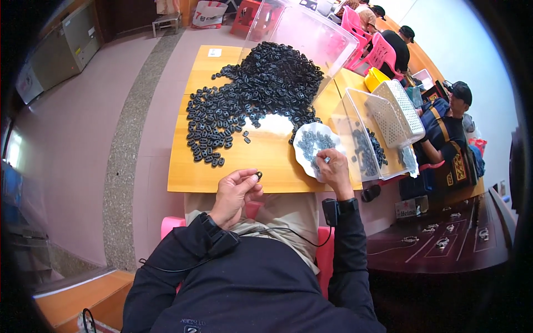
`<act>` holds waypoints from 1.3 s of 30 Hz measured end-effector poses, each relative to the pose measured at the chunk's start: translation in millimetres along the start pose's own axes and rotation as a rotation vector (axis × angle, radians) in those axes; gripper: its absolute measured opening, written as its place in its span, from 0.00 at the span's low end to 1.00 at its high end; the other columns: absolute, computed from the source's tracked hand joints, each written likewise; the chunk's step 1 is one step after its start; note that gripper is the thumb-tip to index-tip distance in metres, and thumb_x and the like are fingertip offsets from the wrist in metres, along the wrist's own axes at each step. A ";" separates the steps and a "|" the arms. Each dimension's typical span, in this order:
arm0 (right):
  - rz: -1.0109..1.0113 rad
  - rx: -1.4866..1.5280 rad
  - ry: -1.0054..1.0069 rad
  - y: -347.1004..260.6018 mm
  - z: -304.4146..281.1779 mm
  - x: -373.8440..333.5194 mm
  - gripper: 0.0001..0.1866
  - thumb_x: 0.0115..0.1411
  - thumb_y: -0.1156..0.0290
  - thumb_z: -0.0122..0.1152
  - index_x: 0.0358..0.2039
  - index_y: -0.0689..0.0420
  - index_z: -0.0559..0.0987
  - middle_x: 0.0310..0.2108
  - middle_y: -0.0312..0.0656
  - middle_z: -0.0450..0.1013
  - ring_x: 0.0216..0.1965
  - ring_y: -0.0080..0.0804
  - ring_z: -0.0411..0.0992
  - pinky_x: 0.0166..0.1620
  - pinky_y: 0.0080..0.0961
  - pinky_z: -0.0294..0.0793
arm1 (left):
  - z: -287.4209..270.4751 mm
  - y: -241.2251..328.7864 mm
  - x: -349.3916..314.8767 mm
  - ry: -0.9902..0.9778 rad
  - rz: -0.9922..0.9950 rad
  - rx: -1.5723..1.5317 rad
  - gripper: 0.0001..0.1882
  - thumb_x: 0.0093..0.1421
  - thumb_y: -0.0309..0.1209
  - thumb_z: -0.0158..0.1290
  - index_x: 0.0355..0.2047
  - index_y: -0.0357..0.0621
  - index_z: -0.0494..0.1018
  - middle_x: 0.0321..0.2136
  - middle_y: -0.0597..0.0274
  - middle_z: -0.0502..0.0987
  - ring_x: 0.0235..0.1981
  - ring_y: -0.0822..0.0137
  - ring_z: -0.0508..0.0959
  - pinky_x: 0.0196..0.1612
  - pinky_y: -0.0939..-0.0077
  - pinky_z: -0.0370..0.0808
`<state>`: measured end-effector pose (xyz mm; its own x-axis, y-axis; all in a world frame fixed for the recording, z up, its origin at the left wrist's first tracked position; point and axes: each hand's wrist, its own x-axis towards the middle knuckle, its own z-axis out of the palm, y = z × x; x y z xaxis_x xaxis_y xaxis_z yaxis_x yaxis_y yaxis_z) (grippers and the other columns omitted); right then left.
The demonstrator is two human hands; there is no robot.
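Between the thumb and forefinger of my left hand (239, 194) is a small black oval part with holes (259, 175), held just above the table's near edge. My right hand (335, 171) reaches over a white scalloped dish (300, 152) of small bluish-grey pieces (315, 142). Its fingers are pinched together at the dish's near right side, and what is in them is too small to make out. A large heap of black two-holed parts (277, 75) covers the far half of the table, with looser ones (208, 130) spread to the left.
On the yellow wooden table (266, 172), a clear bin (355, 116) with black parts stands right of the dish. A white perforated basket (397, 111) and a yellow container (376, 79) lie beyond. A large clear box (344, 53) tilts behind the heap. Several people sit at the right.
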<state>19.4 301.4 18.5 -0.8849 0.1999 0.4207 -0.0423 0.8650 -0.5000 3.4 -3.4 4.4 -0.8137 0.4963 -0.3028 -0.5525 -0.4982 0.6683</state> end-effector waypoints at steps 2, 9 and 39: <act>0.006 -0.034 -0.002 -5.0 -1.9 0.5 0.05 0.50 0.74 0.61 0.27 0.61 0.80 0.25 0.47 0.75 0.26 0.41 0.75 0.32 0.30 0.73 | 0.2 -0.3 0.6 0.002 0.002 0.001 0.12 0.63 0.24 0.51 0.46 0.35 0.70 0.33 0.62 0.76 0.31 0.73 0.77 0.37 0.78 0.80; -0.142 0.004 -0.064 -83.0 23.2 19.2 0.04 0.52 0.72 0.61 0.28 0.58 0.81 0.26 0.47 0.75 0.29 0.46 0.74 0.33 0.35 0.72 | -1.5 -1.6 0.0 0.048 0.029 -0.018 0.11 0.63 0.25 0.51 0.45 0.36 0.71 0.32 0.63 0.76 0.30 0.74 0.77 0.36 0.78 0.79; -0.485 -0.163 -0.182 -106.6 42.0 -68.5 0.13 0.47 0.74 0.64 0.35 0.58 0.76 0.33 0.40 0.71 0.33 0.37 0.70 0.35 0.30 0.70 | -1.5 -4.6 9.6 0.156 0.174 -0.074 0.10 0.62 0.23 0.52 0.44 0.34 0.70 0.34 0.60 0.75 0.34 0.72 0.77 0.42 0.78 0.78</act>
<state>65.0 176.2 11.2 -0.8486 -0.3102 0.4285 -0.4059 0.9012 -0.1516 -2.1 2.5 -2.7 -0.9126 0.2859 -0.2924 -0.4088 -0.6200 0.6697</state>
